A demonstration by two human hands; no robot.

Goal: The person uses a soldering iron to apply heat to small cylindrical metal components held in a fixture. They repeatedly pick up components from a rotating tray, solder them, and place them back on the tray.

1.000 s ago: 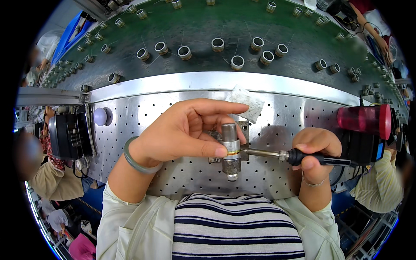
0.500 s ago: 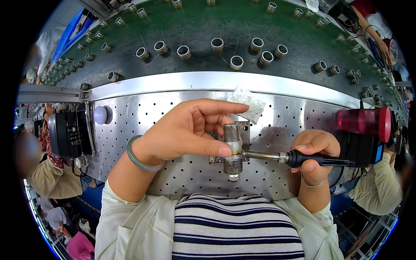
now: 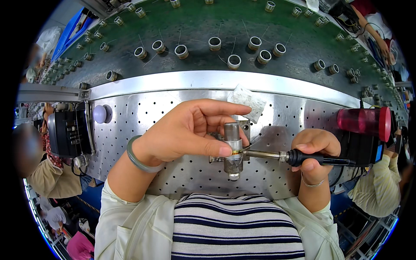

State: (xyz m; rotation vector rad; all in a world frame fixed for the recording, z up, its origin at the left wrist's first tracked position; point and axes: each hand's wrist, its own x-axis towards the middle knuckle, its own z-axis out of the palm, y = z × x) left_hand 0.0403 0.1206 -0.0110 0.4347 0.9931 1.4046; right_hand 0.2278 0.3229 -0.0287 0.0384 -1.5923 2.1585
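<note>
My left hand (image 3: 186, 132) is closed round a silver ring-shaped coil (image 3: 234, 145) that sits on a metal rod fixture (image 3: 232, 165). The thumb presses the coil's near left side, some fingers lie behind it, and the index finger stretches out above. Pinched in my right hand (image 3: 318, 149) is a soldering iron (image 3: 310, 158) with a black handle. Its metal shaft points left, and the tip meets or nearly meets the coil's yellowish band. A thin wire end seems to show beside the tip. Part of the fixture's bracket (image 3: 246, 128) is hidden by my left hand.
A green conveyor belt (image 3: 195, 26) carries many metal rings with fine wires beyond the perforated metal table (image 3: 143, 113). A crumpled white sheet (image 3: 248, 100), a lilac knob (image 3: 100, 114), a pink container (image 3: 363, 120) and a black device (image 3: 65, 135) stand around. Other people sit at both sides.
Rings on the belt have shifted slightly left and away. A finger of my left hand has come down behind the coil, to its right side. The soldering iron stays nearly in place.
</note>
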